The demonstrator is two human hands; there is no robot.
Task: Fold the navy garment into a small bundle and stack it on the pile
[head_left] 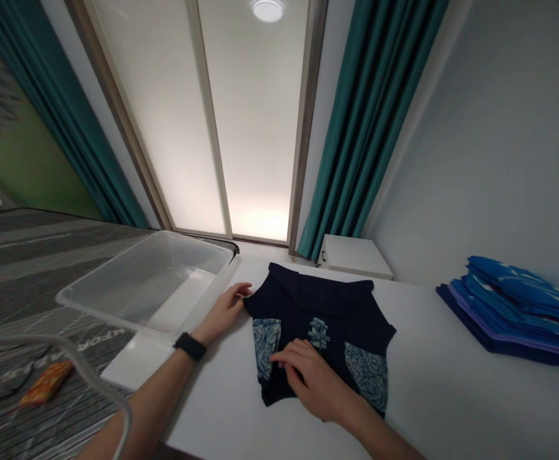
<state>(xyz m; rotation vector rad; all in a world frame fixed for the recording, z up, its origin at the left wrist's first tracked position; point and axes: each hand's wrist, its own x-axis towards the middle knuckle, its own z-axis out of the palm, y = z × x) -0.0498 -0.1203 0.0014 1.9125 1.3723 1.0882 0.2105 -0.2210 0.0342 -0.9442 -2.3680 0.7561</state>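
A small dark navy garment with light blue patterned patches lies partly folded on the white table. My left hand, with a black watch on the wrist, pinches the garment's left upper edge. My right hand lies flat on the garment's lower middle, fingers pressing the cloth down.
A clear plastic bin sits at the table's left end, overhanging the edge. A stack of folded blue and purple cloths rests at the right. A white cabinet stands behind the table. An orange packet lies on the grey bed at left.
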